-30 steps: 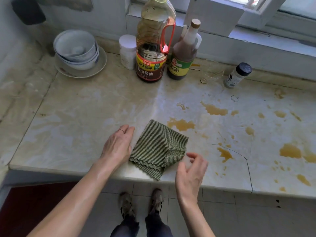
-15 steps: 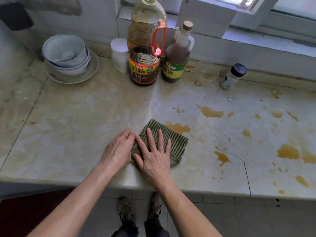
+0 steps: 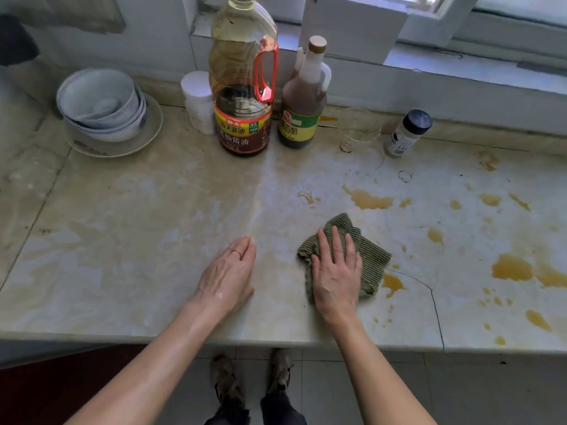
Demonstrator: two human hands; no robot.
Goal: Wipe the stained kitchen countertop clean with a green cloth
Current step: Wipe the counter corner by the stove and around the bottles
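Observation:
The green striped cloth [image 3: 368, 256] lies bunched on the beige marble countertop [image 3: 138, 240], right of centre. My right hand [image 3: 336, 274] presses flat on it with straight, spread fingers. My left hand [image 3: 228, 271] rests flat on the bare counter to the left of the cloth, apart from it, a ring on one finger. Brown-yellow stains spread over the right half of the counter: a large one [image 3: 369, 200] beyond the cloth, one [image 3: 392, 283] just right of it, and a big patch [image 3: 512, 267] farther right.
At the back stand a large soy sauce bottle [image 3: 242, 87], a vinegar bottle [image 3: 302, 108], a white jar [image 3: 198, 102], a clear glass [image 3: 359, 130] and a small spice shaker [image 3: 406, 133]. Stacked bowls on a plate [image 3: 107, 108] sit back left. The counter's front edge [image 3: 276, 340] is near my arms.
My right hand came down onto the cloth and slid it to the right, away from my left hand, over the stain that lay beside it. My left hand stays on the counter.

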